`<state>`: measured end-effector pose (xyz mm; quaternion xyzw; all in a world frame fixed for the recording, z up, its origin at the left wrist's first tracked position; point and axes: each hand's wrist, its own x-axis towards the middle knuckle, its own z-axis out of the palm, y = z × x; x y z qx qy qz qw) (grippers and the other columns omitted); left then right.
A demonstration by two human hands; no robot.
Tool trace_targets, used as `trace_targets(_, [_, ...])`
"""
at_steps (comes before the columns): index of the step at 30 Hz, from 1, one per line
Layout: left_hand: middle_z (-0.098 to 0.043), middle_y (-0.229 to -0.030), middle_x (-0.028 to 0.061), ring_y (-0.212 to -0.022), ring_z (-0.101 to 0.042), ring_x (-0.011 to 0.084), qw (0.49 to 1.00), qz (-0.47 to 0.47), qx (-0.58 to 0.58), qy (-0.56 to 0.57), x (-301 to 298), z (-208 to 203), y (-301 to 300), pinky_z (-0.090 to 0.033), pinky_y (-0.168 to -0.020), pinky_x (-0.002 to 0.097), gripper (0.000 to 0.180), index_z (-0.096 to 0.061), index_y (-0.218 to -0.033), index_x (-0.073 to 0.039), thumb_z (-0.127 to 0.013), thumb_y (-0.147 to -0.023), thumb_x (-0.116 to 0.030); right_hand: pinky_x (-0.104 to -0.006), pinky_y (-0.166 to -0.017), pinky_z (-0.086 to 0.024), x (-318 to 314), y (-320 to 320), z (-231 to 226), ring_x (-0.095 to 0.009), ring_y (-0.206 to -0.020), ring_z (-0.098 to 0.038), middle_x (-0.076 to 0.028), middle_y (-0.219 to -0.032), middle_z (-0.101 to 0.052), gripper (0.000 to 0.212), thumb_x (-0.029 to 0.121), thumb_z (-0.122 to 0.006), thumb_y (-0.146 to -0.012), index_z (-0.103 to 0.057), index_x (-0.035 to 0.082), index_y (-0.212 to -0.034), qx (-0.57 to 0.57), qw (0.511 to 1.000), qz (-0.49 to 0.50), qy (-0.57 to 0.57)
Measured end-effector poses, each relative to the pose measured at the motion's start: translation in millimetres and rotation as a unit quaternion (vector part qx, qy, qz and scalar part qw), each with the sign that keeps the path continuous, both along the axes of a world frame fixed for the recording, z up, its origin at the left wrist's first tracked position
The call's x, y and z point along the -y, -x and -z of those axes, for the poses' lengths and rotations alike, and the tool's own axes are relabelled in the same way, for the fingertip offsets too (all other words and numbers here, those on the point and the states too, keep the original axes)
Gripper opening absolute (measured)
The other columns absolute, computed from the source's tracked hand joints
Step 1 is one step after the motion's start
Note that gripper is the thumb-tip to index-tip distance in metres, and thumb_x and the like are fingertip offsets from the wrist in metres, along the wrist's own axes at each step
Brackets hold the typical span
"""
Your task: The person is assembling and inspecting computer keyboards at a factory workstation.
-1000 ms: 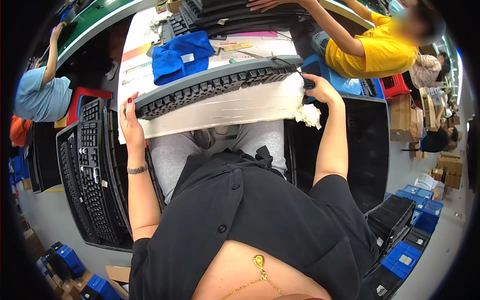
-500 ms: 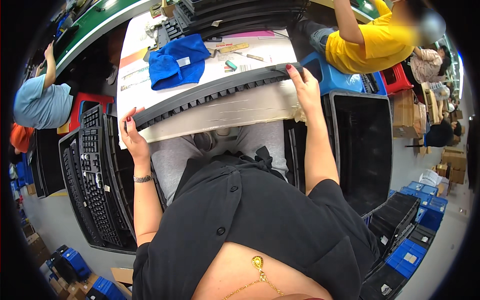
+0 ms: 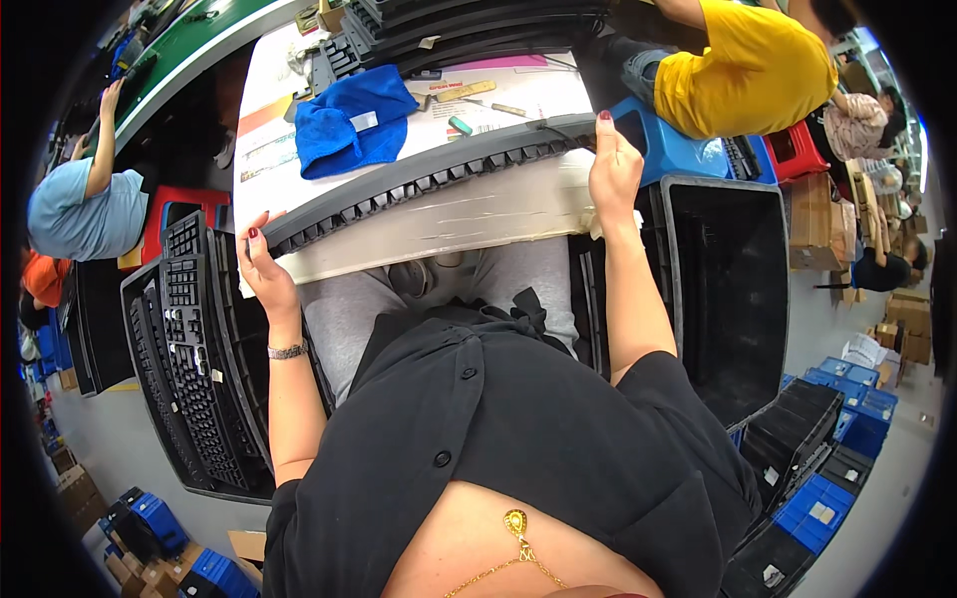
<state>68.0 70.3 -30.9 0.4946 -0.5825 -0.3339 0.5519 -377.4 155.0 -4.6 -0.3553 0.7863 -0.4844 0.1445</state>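
Note:
A black computer keyboard (image 3: pixel 419 179) stretches across the near edge of the table, tipped on edge so that its row of keys shows from the side. Around its left end my left hand (image 3: pixel 267 267) is closed, thumb on the near side. The other end is gripped by my right hand (image 3: pixel 617 171), its thumb up on the top edge. Just beyond the keyboard lie a crumpled blue cloth (image 3: pixel 354 125) and a small green block (image 3: pixel 460 126). A slim tool (image 3: pixel 495 107) and a yellowish strip (image 3: pixel 466 91) lie farther back.
Black keyboards (image 3: pixel 478 28) are stacked at the table's far end. On my left, a black crate (image 3: pixel 150 389) holds several keyboards (image 3: pixel 194 349). A deep black crate (image 3: pixel 728 299) stands right, near a blue stool (image 3: pixel 663 145) and a person in yellow (image 3: pixel 743 75).
The keyboard's right end has risen a little and its key side has turned more into view. My right hand has shifted slightly right, its fingers now curled behind the end.

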Motion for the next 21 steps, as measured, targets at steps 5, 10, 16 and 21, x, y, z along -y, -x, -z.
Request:
trace_targets(5, [-0.071,-0.119,0.0114,-0.114,-0.059,0.0209,0.999,-0.035,0.025,-0.005,4,-4,-1,-0.038,-0.110,0.0331,0.037,-0.067,-0.120,-0.003,-0.039,-0.111,-0.027,-0.0359,-0.078,-0.053,12,44,22,-0.029,-0.084,-0.069,-0.017,-0.095,-0.076,0.039,0.028,-0.056,-0.103,-0.072,-0.007,-0.105,0.006,0.999,-0.035,0.039])
trace_targets(10, [-0.069,-0.120,0.0108,-0.114,-0.057,0.0209,0.998,-0.044,0.034,-0.025,13,-9,1,-0.037,-0.109,0.0319,0.039,-0.069,-0.117,-0.002,-0.042,-0.110,-0.029,-0.0407,-0.090,-0.055,-7,109,46,-0.039,-0.103,-0.069,-0.022,-0.117,-0.073,0.038,0.009,-0.053,-0.092,-0.067,-0.004,-0.125,-0.304,0.949,0.014,-0.081])
trace_targets(16, [-0.067,-0.119,0.0098,-0.113,-0.056,0.0206,0.999,-0.038,0.017,-0.032,14,-12,3,-0.037,-0.107,0.0308,0.038,-0.070,-0.115,-0.002,-0.045,-0.109,-0.029,-0.0412,-0.102,-0.053,-18,92,27,-0.042,-0.115,-0.067,-0.021,-0.128,-0.070,0.054,0.000,-0.054,-0.082,-0.063,-0.002,-0.136,-0.312,0.888,-0.084,-0.328])
trace_targets(21, [-0.068,-0.117,0.0091,-0.111,-0.057,0.0197,0.999,-0.025,0.003,-0.024,22,-7,-4,-0.038,-0.105,0.0292,0.035,-0.070,-0.115,-0.001,-0.049,-0.108,-0.028,-0.0381,-0.102,-0.053,-5,72,9,-0.037,-0.114,-0.068,-0.020,-0.125,-0.072,0.055,-0.002,-0.060,-0.080,-0.064,-0.002,-0.135,-0.236,0.879,-0.176,-0.375])
